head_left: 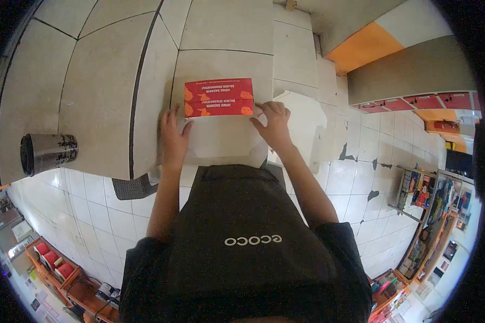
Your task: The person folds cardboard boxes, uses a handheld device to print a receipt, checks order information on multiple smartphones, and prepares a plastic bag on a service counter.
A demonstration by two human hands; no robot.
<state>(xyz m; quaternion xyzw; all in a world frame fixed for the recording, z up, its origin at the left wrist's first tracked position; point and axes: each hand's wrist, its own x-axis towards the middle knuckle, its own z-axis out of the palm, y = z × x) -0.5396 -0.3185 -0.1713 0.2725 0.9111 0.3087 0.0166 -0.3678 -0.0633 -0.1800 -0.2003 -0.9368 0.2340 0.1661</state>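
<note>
A red carton (219,98) with orange pictures and white print lies on the pale tiled counter in front of me. By its left end is my left hand (174,138), fingers apart and stretched forward, holding nothing that I can see. My right hand (275,123) is at the carton's right end, fingers spread and slightly bent, the fingertips close to its edge. Whether either hand touches the carton, I cannot tell. Beside and partly behind my right hand lies a flat white sheet (306,119), cut in an angular outline.
On the left part of the counter is a dark cylindrical container (49,153). A grey textured piece (132,188) shows below the counter's edge. Filled shelves (417,191) stand at the right, and an orange shelf with red items (54,261) at the lower left.
</note>
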